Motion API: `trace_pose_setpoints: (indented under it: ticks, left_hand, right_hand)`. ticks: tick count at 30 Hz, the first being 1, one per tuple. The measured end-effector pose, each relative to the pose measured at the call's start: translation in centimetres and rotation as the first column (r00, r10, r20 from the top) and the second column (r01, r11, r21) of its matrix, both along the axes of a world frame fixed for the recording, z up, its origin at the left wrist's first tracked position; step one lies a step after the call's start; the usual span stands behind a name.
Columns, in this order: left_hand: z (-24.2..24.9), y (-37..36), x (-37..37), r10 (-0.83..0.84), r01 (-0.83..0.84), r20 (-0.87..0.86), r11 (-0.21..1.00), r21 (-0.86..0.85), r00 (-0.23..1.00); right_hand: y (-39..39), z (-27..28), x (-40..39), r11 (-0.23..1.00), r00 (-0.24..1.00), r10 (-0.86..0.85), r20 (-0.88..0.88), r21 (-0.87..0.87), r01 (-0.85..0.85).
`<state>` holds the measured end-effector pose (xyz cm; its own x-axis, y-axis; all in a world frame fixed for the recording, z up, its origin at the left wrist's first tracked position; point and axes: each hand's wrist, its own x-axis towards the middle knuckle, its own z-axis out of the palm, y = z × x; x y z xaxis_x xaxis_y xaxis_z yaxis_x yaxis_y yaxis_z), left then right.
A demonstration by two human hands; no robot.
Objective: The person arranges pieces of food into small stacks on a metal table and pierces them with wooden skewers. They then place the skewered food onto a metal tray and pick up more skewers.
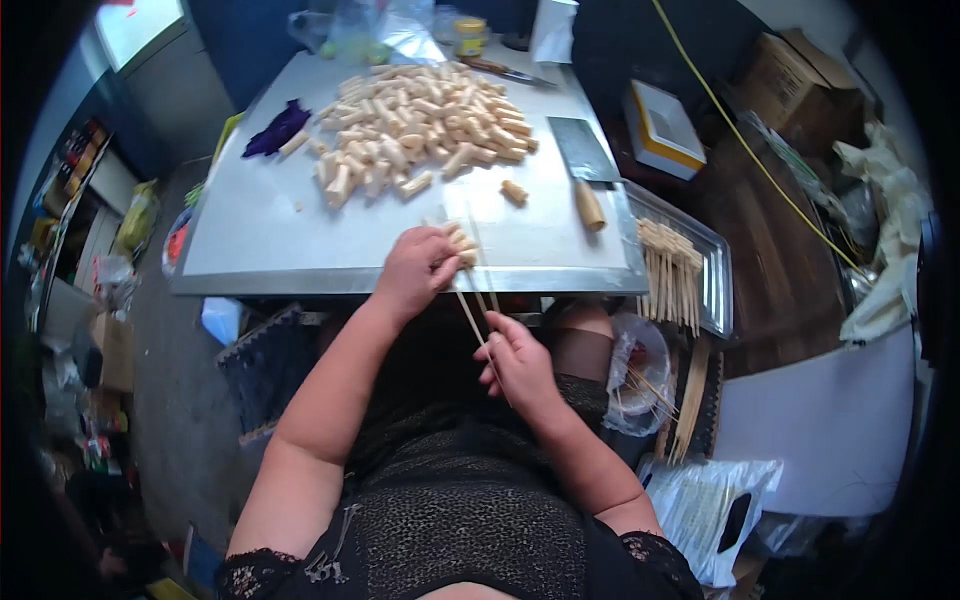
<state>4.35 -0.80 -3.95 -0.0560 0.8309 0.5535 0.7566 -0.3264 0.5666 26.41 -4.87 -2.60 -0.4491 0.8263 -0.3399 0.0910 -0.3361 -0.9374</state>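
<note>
At the table's front edge, my left hand [412, 272] is closed around a few pale, cylinder-shaped food pieces [462, 243], side by side on thin wooden skewers. Lower and to the right, my right hand [518, 362] pinches the lower part of the skewers [468, 315]; its fingertips partly cover them. One skewer [475, 230] stretches up past the pieces over the tabletop. How deep each skewer sits in the pieces is hidden by my left fingers. Beyond my hands lies a large heap of similar pale pieces [420, 120], with one browner piece [514, 192] apart from it.
A cleaver [582, 150] lies at the table's [250, 240] right, a knife [520, 74] at the back. Right of the table, a metal tray [715, 270] holds several filled skewers [668, 250]. Below are a plastic-lined container [640, 360] and loose skewers [690, 405]. Purple cloth [278, 130] lies left.
</note>
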Motion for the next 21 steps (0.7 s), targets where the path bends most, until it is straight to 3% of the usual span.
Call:
trace_pose_setpoints:
  ticks: [3,4,6,9,10,12,13,15,16,17,18,20,21]
  left_hand:
    - [0.1,0.0,0.5,0.000,0.001,0.013,1.000,-0.019,1.000]
    - [0.8,-0.3,0.9,-0.010,0.012,0.132,1.000,-0.014,0.991]
    - [0.7,-0.3,0.1,0.066,-0.073,0.074,0.992,0.107,0.995]
    - [0.9,-0.3,-0.8,0.129,-0.130,0.014,0.986,0.100,0.992]
    - [0.4,-0.4,-1.1,0.112,-0.113,0.019,0.988,0.104,0.994]
    - [-0.6,-0.3,-1.2,0.203,-0.207,-0.205,0.978,0.006,0.957]
    - [-0.2,-0.2,-0.5,0.189,-0.194,-0.183,0.981,-0.011,0.965]
    - [0.1,0.1,0.2,0.184,-0.190,-0.201,0.982,-0.013,0.962]
    - [0.2,0.1,0.5,0.188,-0.197,-0.222,0.980,-0.018,0.957]
    - [0.1,0.3,0.6,0.208,-0.215,-0.211,0.976,-0.015,0.955]
    - [0.1,0.4,0.5,0.205,-0.212,-0.204,0.977,-0.014,0.957]
    - [0.1,0.4,0.5,0.199,-0.211,-0.236,0.977,-0.023,0.951]
    - [0.3,0.5,0.6,0.204,-0.213,-0.230,0.977,-0.018,0.952]
  right_hand:
    - [-1.0,0.0,1.4,0.998,0.994,0.038,-0.106,-0.052,-0.043]
    - [-0.8,-0.8,2.0,0.999,0.985,0.031,-0.169,-0.039,-0.038]
    - [0.0,0.1,4.0,0.998,0.978,-0.045,-0.203,-0.045,0.036]
    - [3.0,0.5,8.9,0.945,0.872,-0.262,-0.413,0.073,0.319]
    - [4.4,1.1,11.4,0.889,0.875,-0.326,-0.359,0.199,0.413]
    - [8.7,-0.3,16.3,0.713,0.797,-0.563,-0.220,0.357,0.603]
    - [11.8,-2.6,19.6,0.617,0.723,-0.682,-0.109,0.446,0.649]
    - [17.6,-7.3,26.1,0.473,0.570,-0.819,0.062,0.635,0.611]
    - [21.1,-11.5,30.4,0.407,0.432,-0.877,0.210,0.804,0.434]
    - [23.4,-11.6,33.1,0.577,0.315,-0.817,0.483,0.703,0.417]
    - [24.6,-12.5,33.9,0.574,0.309,-0.819,0.484,0.707,0.414]
    - [26.3,-14.0,34.8,0.601,0.143,-0.797,0.587,0.749,0.278]
    - [26.9,-14.3,34.9,0.611,0.177,-0.789,0.588,0.721,0.327]
